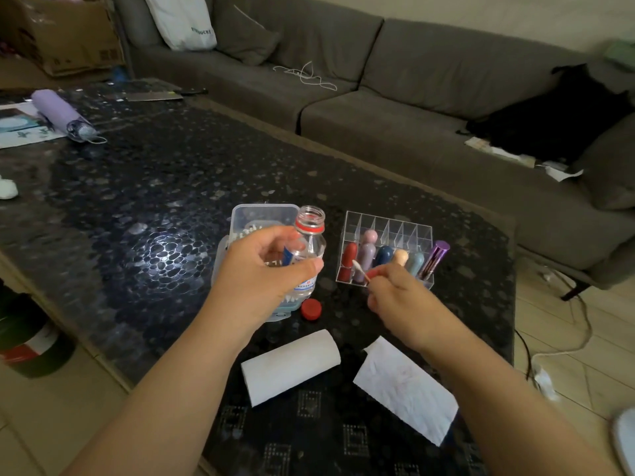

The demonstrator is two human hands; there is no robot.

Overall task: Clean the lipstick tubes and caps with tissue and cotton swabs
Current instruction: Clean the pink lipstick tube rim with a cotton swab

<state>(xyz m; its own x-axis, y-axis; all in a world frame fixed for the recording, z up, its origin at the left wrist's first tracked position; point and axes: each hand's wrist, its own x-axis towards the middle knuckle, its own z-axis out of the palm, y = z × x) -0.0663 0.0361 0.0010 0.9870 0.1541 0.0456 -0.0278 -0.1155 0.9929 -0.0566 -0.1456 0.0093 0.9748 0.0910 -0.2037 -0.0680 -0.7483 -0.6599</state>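
Observation:
My left hand grips an uncapped clear bottle with a red neck ring, held upright above the table. Its red cap lies on the table just below. My right hand pinches a cotton swab whose white tip points toward the bottle. A clear acrylic organizer behind the right hand holds several lipsticks: red, mauve, dark blue, peach, teal and a metallic purple tube. A clear box of cotton swabs stands behind the left hand, partly hidden.
A tissue roll and a loose tissue sheet lie near the front of the dark pebble-patterned table. A folded lilac umbrella lies at the far left. A grey sofa runs along the back.

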